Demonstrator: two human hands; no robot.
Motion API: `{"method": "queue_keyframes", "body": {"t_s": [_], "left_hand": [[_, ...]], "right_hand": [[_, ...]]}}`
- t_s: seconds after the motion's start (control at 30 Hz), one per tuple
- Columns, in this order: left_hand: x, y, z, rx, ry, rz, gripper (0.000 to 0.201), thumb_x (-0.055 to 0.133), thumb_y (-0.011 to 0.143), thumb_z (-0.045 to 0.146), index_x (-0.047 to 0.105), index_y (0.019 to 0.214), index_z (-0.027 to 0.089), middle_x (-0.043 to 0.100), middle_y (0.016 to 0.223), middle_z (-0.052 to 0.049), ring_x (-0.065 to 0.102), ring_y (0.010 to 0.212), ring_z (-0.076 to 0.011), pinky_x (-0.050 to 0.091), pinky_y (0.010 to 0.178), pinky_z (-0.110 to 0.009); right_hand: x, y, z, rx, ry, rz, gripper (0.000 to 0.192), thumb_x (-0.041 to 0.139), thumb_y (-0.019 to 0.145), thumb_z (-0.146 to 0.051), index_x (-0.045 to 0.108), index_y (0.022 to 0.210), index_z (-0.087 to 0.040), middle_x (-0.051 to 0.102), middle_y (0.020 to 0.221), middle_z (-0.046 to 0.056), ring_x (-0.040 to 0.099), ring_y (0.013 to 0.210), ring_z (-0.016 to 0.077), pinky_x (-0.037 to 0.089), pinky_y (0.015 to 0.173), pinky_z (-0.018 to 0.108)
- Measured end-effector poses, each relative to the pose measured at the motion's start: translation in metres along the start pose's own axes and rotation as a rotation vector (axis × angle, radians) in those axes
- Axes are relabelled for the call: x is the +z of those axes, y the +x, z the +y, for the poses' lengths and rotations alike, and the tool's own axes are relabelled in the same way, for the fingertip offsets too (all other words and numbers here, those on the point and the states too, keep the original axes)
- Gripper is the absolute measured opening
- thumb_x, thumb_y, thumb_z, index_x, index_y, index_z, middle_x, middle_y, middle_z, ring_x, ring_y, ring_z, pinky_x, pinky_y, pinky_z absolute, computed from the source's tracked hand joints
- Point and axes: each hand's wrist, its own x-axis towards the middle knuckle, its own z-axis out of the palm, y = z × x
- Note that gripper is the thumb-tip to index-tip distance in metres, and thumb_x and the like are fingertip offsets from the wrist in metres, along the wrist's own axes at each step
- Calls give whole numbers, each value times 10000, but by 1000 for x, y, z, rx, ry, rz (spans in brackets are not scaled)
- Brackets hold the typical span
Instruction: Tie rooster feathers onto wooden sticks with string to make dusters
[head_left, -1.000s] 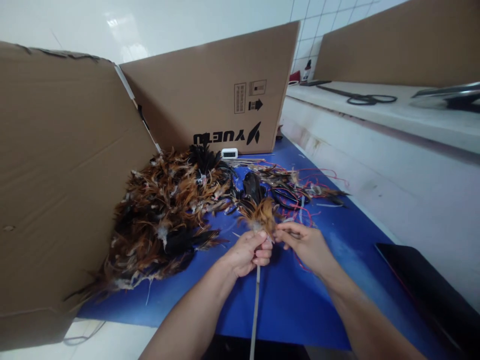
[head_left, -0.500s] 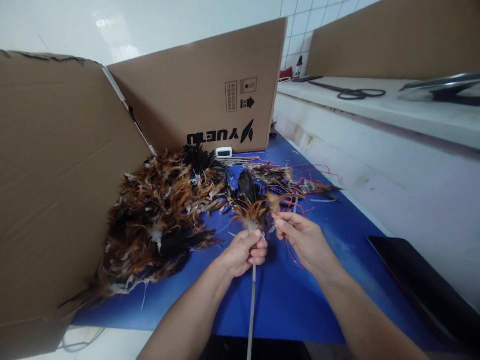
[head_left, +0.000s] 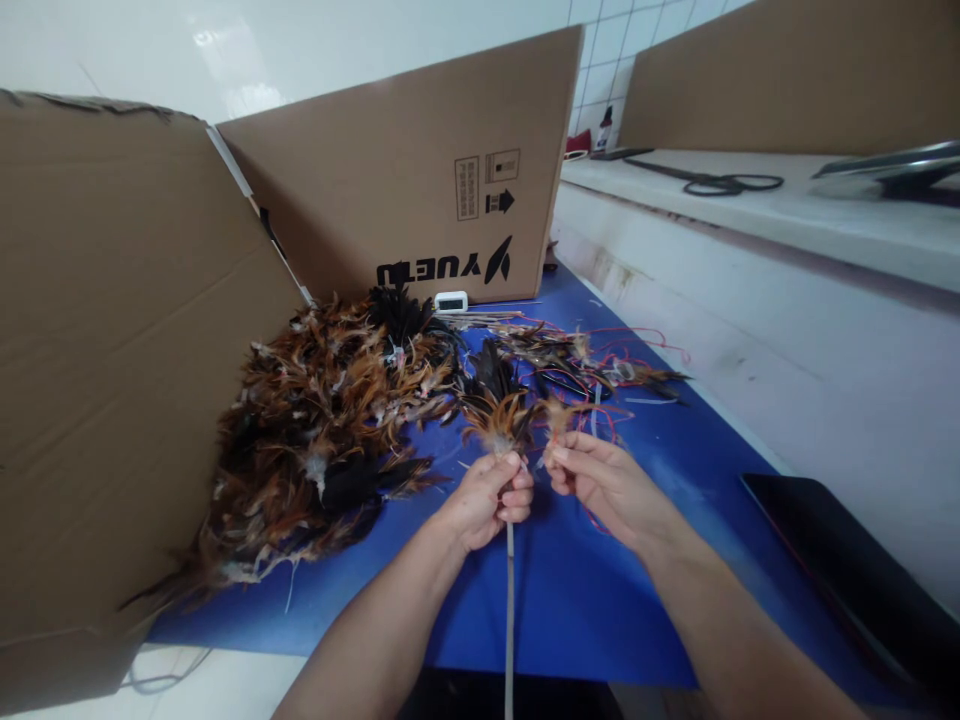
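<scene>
The left hand [head_left: 486, 497] is clenched around a thin pale stick [head_left: 509, 610] that runs down toward the lower edge of the view. A small tuft of brown and black feathers [head_left: 496, 415] sits at the stick's upper end, just above the fist. The right hand [head_left: 596, 478], just beside the left, pinches a small orange-brown feather [head_left: 559, 418] between thumb and fingertips, its tip pointing up and close to the tuft. Both hands hover over a blue mat [head_left: 577, 590] spread on the counter. To the left lies a big heap of brown, orange and black feathers [head_left: 322, 430]. Beyond the hands, loose feathers mix with red threads [head_left: 637, 345]. Brown cardboard panels [head_left: 405, 170] stand behind and to the left. On the white ledge [head_left: 795, 215] at the right rest black scissors [head_left: 720, 183].
</scene>
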Motion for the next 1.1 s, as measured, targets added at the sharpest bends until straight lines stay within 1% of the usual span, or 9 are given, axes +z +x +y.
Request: {"method": "queue_keyframes", "body": {"t_s": [0.17, 0.4, 0.53, 0.7, 0.9, 1.0, 1.1], "left_hand": [[0, 0, -1, -3, 21, -1, 302, 592, 773, 370, 421, 721, 128, 331, 632, 47, 239, 437, 8, 126, 371, -124], [1, -1, 1, -6, -3, -3, 271, 602, 767, 358, 452, 823, 140, 318, 629, 52, 243, 444, -2, 126, 375, -120], [1, -1, 2, -8, -1, 6, 299, 621, 745, 380, 453, 813, 142, 321, 634, 50, 241, 448, -4, 125, 374, -120], [3, -2, 3, -15, -1, 22, 322, 645, 720, 389, 451, 800, 145, 336, 634, 49, 236, 442, 0, 119, 374, -123], [4, -1, 0, 26, 33, 57, 330, 644, 717, 396, 484, 769, 112, 432, 677, 8, 263, 432, 5, 128, 361, -131], [3, 0, -2, 32, 27, 63, 330, 655, 707, 392, 478, 744, 116, 419, 640, 21, 271, 425, -1, 146, 355, -130], [3, 0, -3, 2, 57, 61, 339, 642, 713, 414, 477, 750, 120, 389, 593, 40, 264, 415, -6, 170, 357, -136]], "right_hand": [[4, 0, 2, 44, -63, -14, 127, 687, 694, -247, 590, 675, -166, 537, 617, -15, 453, 547, 88, 341, 509, 243], [-2, -3, -5, 68, 109, -59, 85, 652, 679, -218, 577, 692, -180, 494, 655, -9, 420, 579, 103, 333, 510, 251], [-2, -4, -7, 86, 147, -101, 51, 618, 671, -217, 576, 669, -188, 494, 662, 7, 411, 578, 118, 347, 524, 267], [-1, -4, -9, 75, 90, -124, 64, 595, 659, -252, 567, 633, -201, 483, 654, 16, 415, 585, 138, 378, 563, 293], [-3, -3, -6, 48, 41, -142, 85, 594, 688, -251, 588, 636, -184, 500, 632, 20, 445, 606, 143, 392, 600, 296], [-4, -3, -4, 23, -26, -109, 91, 599, 710, -234, 598, 647, -168, 525, 638, 21, 462, 610, 133, 383, 596, 281], [-2, -3, -4, 14, -73, -53, 101, 626, 703, -249, 597, 660, -162, 541, 655, 23, 470, 601, 126, 369, 552, 268]]}}
